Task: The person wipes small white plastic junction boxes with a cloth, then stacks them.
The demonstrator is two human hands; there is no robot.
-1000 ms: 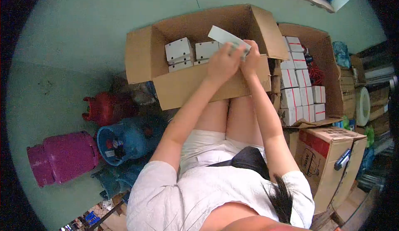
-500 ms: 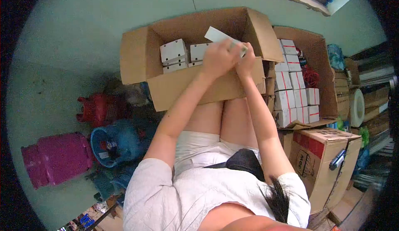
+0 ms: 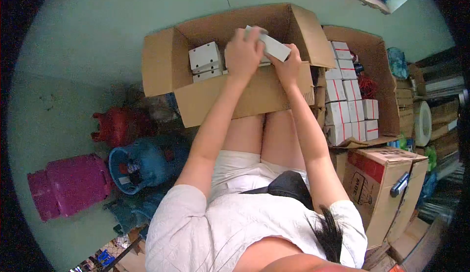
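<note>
A small white box (image 3: pixel 276 48) is tilted above the open cardboard carton (image 3: pixel 215 103). My right hand (image 3: pixel 288 67) grips its near right end, with fingers and thumb on either side. My left hand (image 3: pixel 243 51) is closed over the far left end; its fingertips are slightly blurred. Inside the carton, white boxes with dark round spots (image 3: pixel 204 56) lie stacked at the left. Others behind my left hand are mostly hidden.
To the right, a second carton (image 3: pixel 384 76) holds white boxes with red stripes (image 3: pixel 336 91) and red cord (image 3: pixel 367 90). A taped carton (image 3: pixel 387 184) stands nearer. Purple (image 3: pixel 73 186), blue (image 3: pixel 142 166) and red (image 3: pixel 120 125) gas cylinders are at the left.
My left hand has moved left and up, away from my right hand, to the far end of the white box. The box has turned, showing more of its long side.
</note>
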